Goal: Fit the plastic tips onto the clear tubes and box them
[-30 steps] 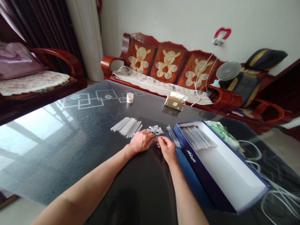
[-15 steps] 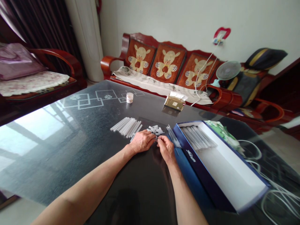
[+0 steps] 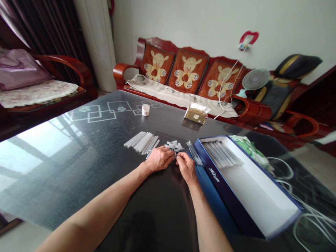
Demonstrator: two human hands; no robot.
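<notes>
My left hand (image 3: 160, 158) is closed, its fingertips pinched together low over the dark tabletop. Close by on its right, my right hand (image 3: 186, 166) is also closed in a pinch. The fingertips meet around something small and pale, mostly hidden by the fingers. Just beyond them lies a small pile of white plastic pieces (image 3: 174, 145). Left of the pile, translucent white tubes (image 3: 143, 141) are spread side by side, the nearest reaching my left hand. Thin pen refills (image 3: 194, 154) lie to the right of my right hand, against a blue box.
The open blue box (image 3: 273, 196) holds several clear pen-like sticks (image 3: 223, 154) at its far end. Behind it are a green-and-white packet (image 3: 249, 150) and white cables (image 3: 309, 210). A small white jar (image 3: 145, 110) and a gold tissue pack (image 3: 195, 114) stand farther back on the table.
</notes>
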